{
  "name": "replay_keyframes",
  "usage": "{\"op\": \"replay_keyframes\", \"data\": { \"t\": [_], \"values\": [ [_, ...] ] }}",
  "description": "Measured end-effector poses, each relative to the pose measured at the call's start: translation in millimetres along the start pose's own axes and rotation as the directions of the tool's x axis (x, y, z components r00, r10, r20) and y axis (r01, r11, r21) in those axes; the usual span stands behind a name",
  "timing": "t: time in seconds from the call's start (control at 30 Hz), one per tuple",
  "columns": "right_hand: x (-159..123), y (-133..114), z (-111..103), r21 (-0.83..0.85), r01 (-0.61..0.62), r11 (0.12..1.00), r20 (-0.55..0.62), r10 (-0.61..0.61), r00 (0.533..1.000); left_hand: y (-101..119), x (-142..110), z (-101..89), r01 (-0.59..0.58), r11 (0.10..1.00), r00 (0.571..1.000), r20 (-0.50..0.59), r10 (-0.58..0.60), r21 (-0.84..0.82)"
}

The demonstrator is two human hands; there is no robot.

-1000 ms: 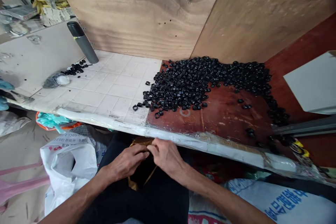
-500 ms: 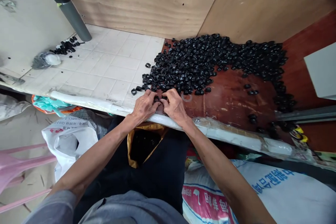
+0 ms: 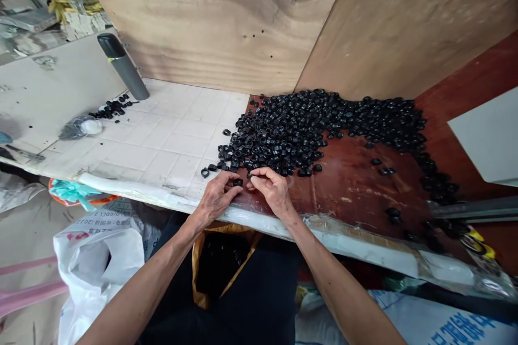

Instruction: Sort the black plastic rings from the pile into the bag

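At the front edge of the worktop, my left hand is closed, with a small black plastic ring between its thumb and fingers. Just to its right, my right hand pinches a tiny dark piece, mostly hidden by the fingertips. The two hands are close together but apart. Behind them spreads a large heap of black plastic rings, with a few loose ones lying to the left, such as one black ring on the white tiled surface.
A grey bottle stands at the back left, near small black pieces and a plastic bag. Yellow-handled scissors lie at the right. Below the edge hang an open yellow-rimmed bag and a white sack.
The camera view has tilted up, so the worktop sits lower in the picture. My hands have parted slightly, and the ring at my left fingertips now shows more clearly.
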State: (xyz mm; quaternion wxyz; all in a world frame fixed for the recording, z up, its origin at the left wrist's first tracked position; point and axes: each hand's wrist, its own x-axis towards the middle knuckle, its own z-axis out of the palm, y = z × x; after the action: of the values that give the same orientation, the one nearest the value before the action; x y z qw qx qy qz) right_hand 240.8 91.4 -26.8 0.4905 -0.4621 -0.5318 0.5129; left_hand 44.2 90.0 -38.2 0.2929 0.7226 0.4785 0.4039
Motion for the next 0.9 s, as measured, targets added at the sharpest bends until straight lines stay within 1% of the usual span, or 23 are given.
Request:
{"op": "replay_keyframes", "data": {
  "t": [0.07,0.17,0.23,0.3,0.37,0.47,0.57,0.67,0.73,0.83,0.9],
  "values": [
    [0.7,1.7,0.0,0.122,-0.065,0.990,-0.006,0.066,0.998,0.7,0.1,-0.9,-0.008,0.998,1.000,-0.007,0.008,-0.064],
    [1.6,4.5,-1.2,0.173,-0.053,0.984,-0.017,0.057,0.998,2.3,-0.6,-1.7,-0.055,0.996,0.998,-0.036,0.053,-0.066],
    [1.8,4.9,-2.1,0.131,-0.023,0.991,-0.021,0.026,0.999,3.1,-1.6,-2.2,-0.082,0.995,0.996,-0.036,0.080,-0.055],
    [1.5,3.8,-2.2,0.041,0.024,0.999,-0.008,-0.024,1.000,4.3,-2.9,-2.7,-0.073,0.996,0.997,-0.025,0.072,-0.050],
    [0.6,1.9,-1.2,-0.049,0.067,0.997,0.017,-0.066,0.998,6.0,-4.2,-2.8,-0.023,0.998,1.000,-0.012,0.022,-0.061],
    [-1.1,0.0,1.1,-0.138,0.092,0.986,0.053,-0.086,0.995,8.1,-5.7,-1.6,0.079,0.990,0.997,-0.008,-0.081,-0.118],
    [-1.8,0.2,2.3,-0.206,0.175,0.963,0.074,-0.163,0.984,7.0,-7.1,0.5,0.106,0.972,0.994,-0.018,-0.112,-0.211],
    [-1.9,0.9,2.1,-0.252,0.299,0.921,0.130,-0.274,0.953,3.9,-8.2,2.0,0.068,0.957,0.997,-0.022,-0.077,-0.282],
    [-2.4,0.8,1.8,-0.266,0.345,0.900,0.162,-0.311,0.936,2.8,-8.7,1.8,0.025,0.954,0.999,-0.022,-0.033,-0.298],
    [-4.1,1.5,2.0,-0.272,0.360,0.892,0.180,-0.320,0.930,3.9,-8.6,0.1,-0.039,0.961,0.999,-0.029,0.032,-0.274],
    [-5.1,3.9,2.6,-0.261,0.315,0.913,0.159,-0.281,0.946,5.3,-8.2,-1.6,-0.080,0.970,0.997,-0.040,0.072,-0.231]
  ]
}}
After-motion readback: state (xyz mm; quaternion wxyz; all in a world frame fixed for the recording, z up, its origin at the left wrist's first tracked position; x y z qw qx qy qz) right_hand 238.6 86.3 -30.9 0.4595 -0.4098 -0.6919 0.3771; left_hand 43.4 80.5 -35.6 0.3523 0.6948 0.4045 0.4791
